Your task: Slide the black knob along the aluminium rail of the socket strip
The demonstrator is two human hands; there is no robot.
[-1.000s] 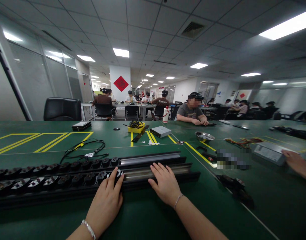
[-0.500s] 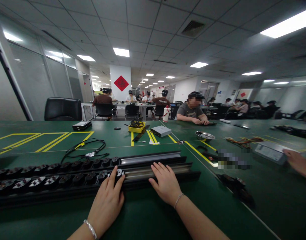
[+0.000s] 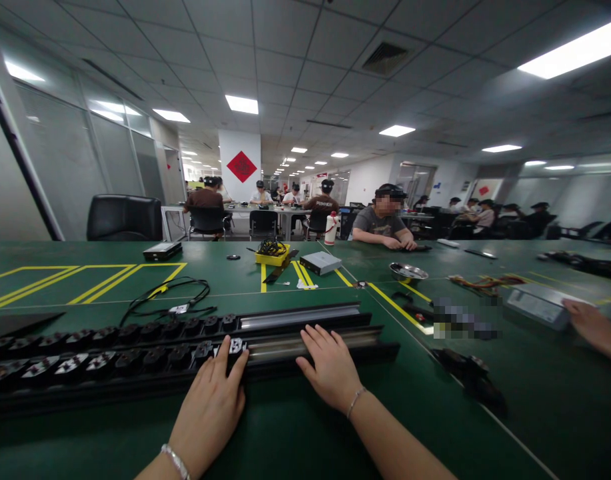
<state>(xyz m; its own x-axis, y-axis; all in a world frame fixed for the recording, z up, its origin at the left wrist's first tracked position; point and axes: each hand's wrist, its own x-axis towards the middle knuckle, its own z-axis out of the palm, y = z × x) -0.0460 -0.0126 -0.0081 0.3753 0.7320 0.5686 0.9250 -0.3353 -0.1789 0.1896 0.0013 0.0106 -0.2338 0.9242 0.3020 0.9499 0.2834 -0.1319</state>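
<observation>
Two long black rails lie side by side on the green table, the near rail (image 3: 370, 353) and the far rail (image 3: 355, 319). Both carry rows of black socket-like pieces on their left part and a bare metallic channel on the right. My left hand (image 3: 210, 403) rests on the near rail with fingers stretched, index and middle fingertips by the last piece (image 3: 238, 345), which has white markings. My right hand (image 3: 331, 370) lies flat with fingers extended over the bare channel of that same rail. Neither hand is wrapped around anything.
Behind the rails are a black cable (image 3: 200, 293), a yellow tray (image 3: 272, 255) with cables, a grey drive (image 3: 321, 262) and a metal bowl (image 3: 408, 271). At right, another person's hand (image 3: 592, 327) touches a grey metal box (image 3: 535, 307). A co-worker (image 3: 382, 223) sits opposite.
A dark flat wedge shape has come into view on the table at the far left, behind the rails. My hands stay nearly where they were; the view shifts very slightly.
</observation>
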